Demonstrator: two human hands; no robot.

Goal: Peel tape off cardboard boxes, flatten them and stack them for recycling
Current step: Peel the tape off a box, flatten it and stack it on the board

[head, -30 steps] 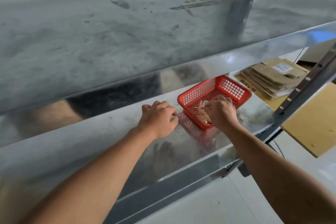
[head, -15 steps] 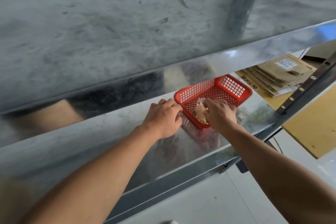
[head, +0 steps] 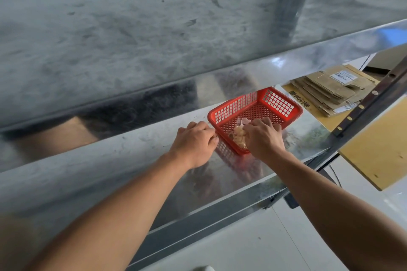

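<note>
In the middle of the frame a red basket (head: 275, 103) stands on a shiny metal shelf (head: 123, 160). The left hand (head: 193, 143) has its fingers curled on the basket's near left corner and holds it. The right hand (head: 264, 138) is closed around a crumpled wad of tape (head: 240, 137), inside the basket at its near edge. The flattened cardboard boxes (head: 330, 92) lie stacked at the right of the frame, well apart from both hands.

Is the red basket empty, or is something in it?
Not empty. A crumpled tape wad lies in the basket, at its near corner, against the right hand; the remaining mesh floor is bare.
</note>
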